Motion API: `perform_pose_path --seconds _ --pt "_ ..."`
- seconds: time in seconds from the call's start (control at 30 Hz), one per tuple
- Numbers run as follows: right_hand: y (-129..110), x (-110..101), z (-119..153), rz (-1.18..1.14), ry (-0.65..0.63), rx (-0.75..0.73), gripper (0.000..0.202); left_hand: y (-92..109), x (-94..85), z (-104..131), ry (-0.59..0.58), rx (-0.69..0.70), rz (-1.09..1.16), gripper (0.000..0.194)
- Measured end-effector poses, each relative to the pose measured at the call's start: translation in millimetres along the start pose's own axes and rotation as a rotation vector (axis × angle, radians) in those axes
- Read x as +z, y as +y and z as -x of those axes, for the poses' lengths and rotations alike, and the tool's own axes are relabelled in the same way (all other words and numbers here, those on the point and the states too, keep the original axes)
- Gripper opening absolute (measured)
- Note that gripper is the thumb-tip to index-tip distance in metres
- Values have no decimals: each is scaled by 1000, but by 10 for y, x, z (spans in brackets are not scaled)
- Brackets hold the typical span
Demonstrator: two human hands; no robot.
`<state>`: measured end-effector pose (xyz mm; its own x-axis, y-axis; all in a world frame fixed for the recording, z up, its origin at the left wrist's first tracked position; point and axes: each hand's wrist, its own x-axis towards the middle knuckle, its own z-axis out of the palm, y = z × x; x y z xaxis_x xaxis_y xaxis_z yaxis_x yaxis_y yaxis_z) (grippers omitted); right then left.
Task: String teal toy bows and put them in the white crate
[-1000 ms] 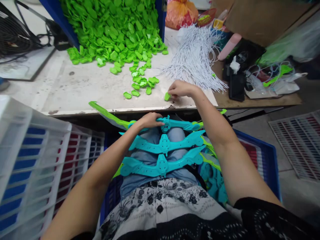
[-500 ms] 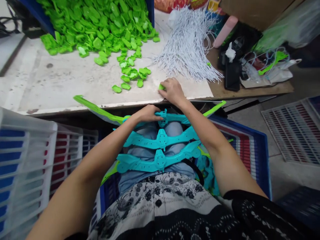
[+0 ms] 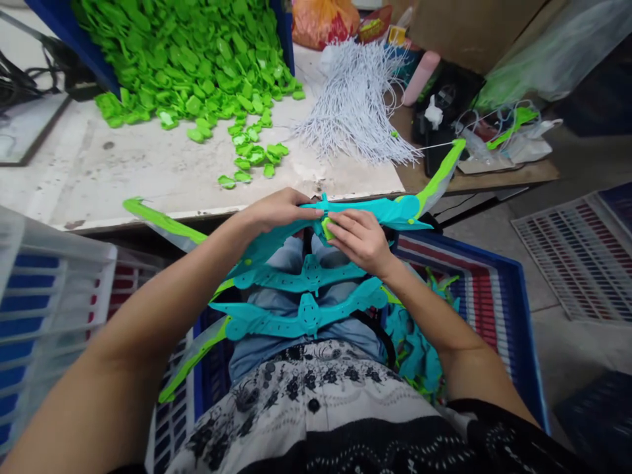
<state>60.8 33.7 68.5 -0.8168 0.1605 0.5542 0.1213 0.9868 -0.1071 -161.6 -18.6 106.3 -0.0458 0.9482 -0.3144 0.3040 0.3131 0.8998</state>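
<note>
My left hand (image 3: 284,209) is closed around the middle of a turquoise toy bow (image 3: 385,209) with lime-green limb tips, held level at the table's front edge. Between the fingers of my right hand (image 3: 363,238) is a small green plastic piece (image 3: 328,228), set against the bow's centre; whether it is seated there I cannot tell. A white string runs from the bow's right tip. Across my lap lie two more turquoise toy bows, a nearer one (image 3: 276,322) and a farther one (image 3: 276,276).
A blue bin (image 3: 284,39) spills green pieces (image 3: 197,72) over the white table (image 3: 59,178). White strings (image 3: 355,105) lie in a bundle beside them. A blue crate (image 3: 526,309) with turquoise parts stands at my right, a white crate (image 3: 111,276) at my left.
My right hand has come back from the table edge to the bow's centre with the green piece. The bow has been raised and tilted, its right tip now higher.
</note>
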Motion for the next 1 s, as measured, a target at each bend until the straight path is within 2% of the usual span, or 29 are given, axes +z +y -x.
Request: perform_pose_path --seconds 0.17,0.33,0.47,0.57,0.6,0.67,0.73,0.8,0.9,1.0 --pt "-20 14 32 26 0 -25 29 -62 106 86 -136 -4 -1 37" --pt "-55 -4 74 -16 32 83 24 -49 196 187 -119 33 -27 42" --pt "-203 35 102 -30 157 323 29 -47 266 246 -41 72 -14 42" --pt "-357 96 85 -109 348 639 43 -2 309 289 50 94 31 43" --pt "-400 123 70 -202 410 743 48 22 322 308 75 110 46 42" --pt "-459 181 29 -547 459 883 55 71 345 351 108 153 56 42" --pt "-483 227 -14 -958 435 912 53 108 361 398 129 183 24 42" --pt "-485 244 -43 -1172 413 913 42 126 366 436 144 200 -29 43" --pt "-468 210 -55 -1055 429 917 32 146 352 453 123 224 -74 41" --pt "-441 131 -80 -851 445 891 34 232 335 455 127 246 -134 41"
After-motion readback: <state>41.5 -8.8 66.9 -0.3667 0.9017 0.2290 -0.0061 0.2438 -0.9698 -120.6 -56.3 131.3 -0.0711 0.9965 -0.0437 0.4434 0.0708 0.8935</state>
